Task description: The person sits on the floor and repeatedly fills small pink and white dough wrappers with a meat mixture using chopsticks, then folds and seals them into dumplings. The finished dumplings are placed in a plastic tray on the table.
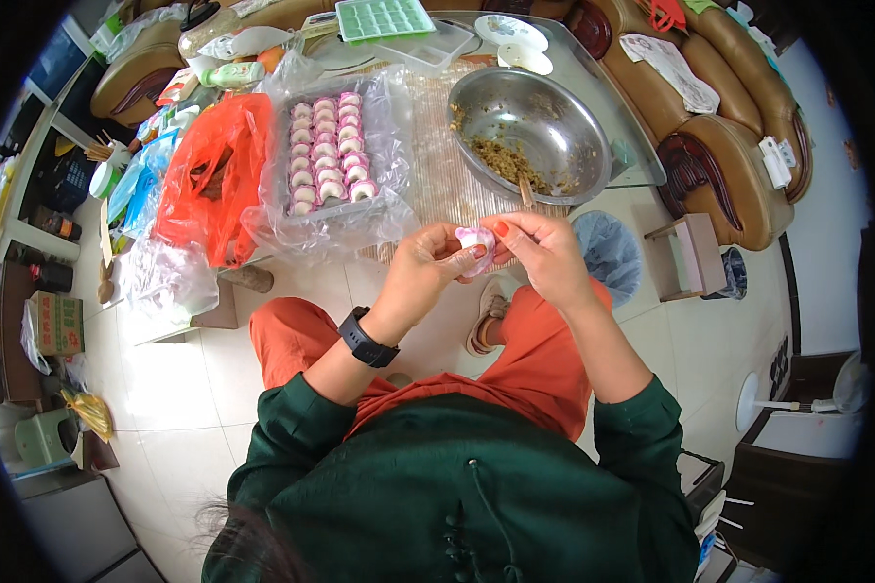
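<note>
Between my two hands is a pink-and-white dumpling (pixel 473 239), held up in front of the table's near edge. My left hand (pixel 426 267) pinches it from the left, thumb on its near side. From the right, my right hand (pixel 544 255) presses its edge with thumb and fingertips. Just beyond, a large steel bowl (pixel 564 112) holds some brownish-green filling (pixel 504 160) and a utensil with a wooden-looking handle (pixel 526 190). To the left, a plastic-lined tray (pixel 387 126) carries rows of pink-edged dumplings (pixel 326 146).
Left of the tray lies a red plastic bag (pixel 219 175). A green compartment tray (pixel 384 17) and white bowls (pixel 525 58) stand at the table's far side. A lined bin (pixel 608 255) sits on the floor by my right knee, beside a small stool (pixel 685 257). Brown sofas (pixel 739 126) surround the table.
</note>
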Motion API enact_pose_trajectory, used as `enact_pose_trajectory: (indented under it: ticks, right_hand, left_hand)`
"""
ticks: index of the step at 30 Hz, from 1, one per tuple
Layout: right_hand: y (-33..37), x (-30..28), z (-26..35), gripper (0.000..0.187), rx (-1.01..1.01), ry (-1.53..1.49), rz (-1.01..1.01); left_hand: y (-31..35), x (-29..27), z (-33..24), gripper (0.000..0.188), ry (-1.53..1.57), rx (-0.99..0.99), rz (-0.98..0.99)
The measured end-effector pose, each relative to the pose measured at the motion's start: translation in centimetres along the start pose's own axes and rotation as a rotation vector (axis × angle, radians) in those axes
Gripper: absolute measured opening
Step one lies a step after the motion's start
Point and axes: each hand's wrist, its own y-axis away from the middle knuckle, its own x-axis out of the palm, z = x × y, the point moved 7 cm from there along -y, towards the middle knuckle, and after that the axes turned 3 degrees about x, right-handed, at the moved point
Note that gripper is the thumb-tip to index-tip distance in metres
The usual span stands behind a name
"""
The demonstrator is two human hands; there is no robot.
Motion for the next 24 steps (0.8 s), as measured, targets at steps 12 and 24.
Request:
enact_pose_trajectory:
  ticks: [12,24]
  right_hand:
    - [0.3,0.5,-0.9,0.015,-0.082,0.129,-0.070]
    - [0.5,0.5,-1.9,0.017,-0.080,0.170,-0.150]
  left_hand:
    - [0.4,-0.9,0.0,0.015,-0.107,-0.033,0.012]
    - [0.2,-1.0,0.2,0.016,0.190,-0.002,-0.092]
